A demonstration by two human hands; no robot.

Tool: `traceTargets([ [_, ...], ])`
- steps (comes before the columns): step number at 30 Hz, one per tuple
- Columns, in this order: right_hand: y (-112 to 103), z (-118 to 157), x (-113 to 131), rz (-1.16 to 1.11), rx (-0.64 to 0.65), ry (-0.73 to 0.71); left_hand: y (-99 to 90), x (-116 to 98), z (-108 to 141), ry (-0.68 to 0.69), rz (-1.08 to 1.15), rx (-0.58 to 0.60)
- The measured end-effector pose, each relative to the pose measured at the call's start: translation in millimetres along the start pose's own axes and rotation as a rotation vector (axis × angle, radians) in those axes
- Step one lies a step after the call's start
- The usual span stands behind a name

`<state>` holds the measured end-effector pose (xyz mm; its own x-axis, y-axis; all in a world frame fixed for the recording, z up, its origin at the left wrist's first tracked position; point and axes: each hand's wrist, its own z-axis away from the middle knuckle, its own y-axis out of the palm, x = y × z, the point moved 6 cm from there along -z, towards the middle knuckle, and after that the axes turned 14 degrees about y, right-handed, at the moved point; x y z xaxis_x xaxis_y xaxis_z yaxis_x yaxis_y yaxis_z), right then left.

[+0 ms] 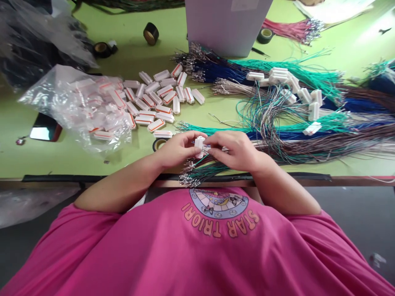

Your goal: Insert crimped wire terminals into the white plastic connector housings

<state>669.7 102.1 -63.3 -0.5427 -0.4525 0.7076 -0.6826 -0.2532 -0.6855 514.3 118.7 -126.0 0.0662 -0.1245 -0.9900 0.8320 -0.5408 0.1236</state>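
Between the fingers of my left hand [177, 150] is a white plastic connector housing [199, 144], held upright. My right hand [236, 150] is pinched at the housing's right side, on thin wires that run to it; the exact wire ends are hidden by the fingers. Below the hands, bundles of green and dark wires [203, 170] with metal terminals lie at the table edge. Left of them, many loose white housings [157, 98] with orange strips are spread out. Wired white housings [279, 76] lie to the right with their cables trailing.
A clear plastic bag [77, 111] of housings lies at left, beside a phone [46, 127]. A grey box [226, 24] stands at the back. Tape rolls [151, 33] lie on the green table [132, 41]. Blue wires [212, 72] and red wires [284, 28] lie farther back.
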Motion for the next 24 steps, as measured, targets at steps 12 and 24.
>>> traceTargets([
  [12,-0.2,5.4,-37.5,0.156,0.063,0.216,-0.2,1.6,1.1,-0.06,0.068,-0.071],
  [24,18.3,6.3,-24.1,0.669,0.194,0.251,-0.5,1.9,-0.4,-0.06,0.001,-0.052],
])
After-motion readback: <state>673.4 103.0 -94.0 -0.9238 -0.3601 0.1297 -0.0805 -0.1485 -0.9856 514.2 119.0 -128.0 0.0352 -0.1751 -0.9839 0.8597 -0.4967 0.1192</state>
